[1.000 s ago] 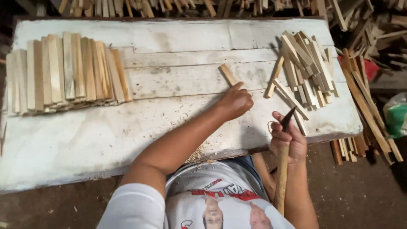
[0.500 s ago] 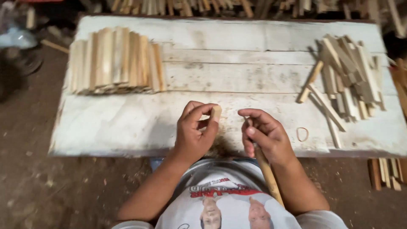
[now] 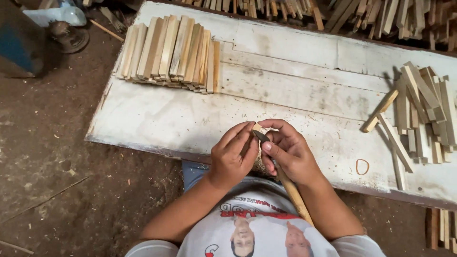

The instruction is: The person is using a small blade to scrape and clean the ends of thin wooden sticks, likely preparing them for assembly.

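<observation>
Hands meet at the near edge of the worktop (image 3: 190, 123), 6 o'clock. Left hand (image 3: 232, 154) grip clenched on a small wood piece (image 3: 256, 128), only its pale tip showing between thumb and fingers. Right hand (image 3: 290, 152) grip grasping a knife (image 3: 285, 178): dark blade tip laid against the wood piece, long wooden handle running back toward the person's chest. Judging progress: carving looks mid-way on this one piece, extent hidden by the fingers.

Rubber band (image 3: 362, 166) lies on the worktop at 3 o'clock, just right of the right hand. Loose sticks (image 3: 419, 114) scattered at 2 o'clock, likely raw stock. Neat stack of sticks (image 3: 169, 52) at 11 o'clock, well apart from the hands; cannot tell if finished or not.

Containers: none on the worktop. More sticks (image 3: 381, 14) heaped on the floor beyond the far edge, 12 to 1 o'clock. Blue box (image 3: 19, 43) at 10 o'clock on the floor, contents not visible.
</observation>
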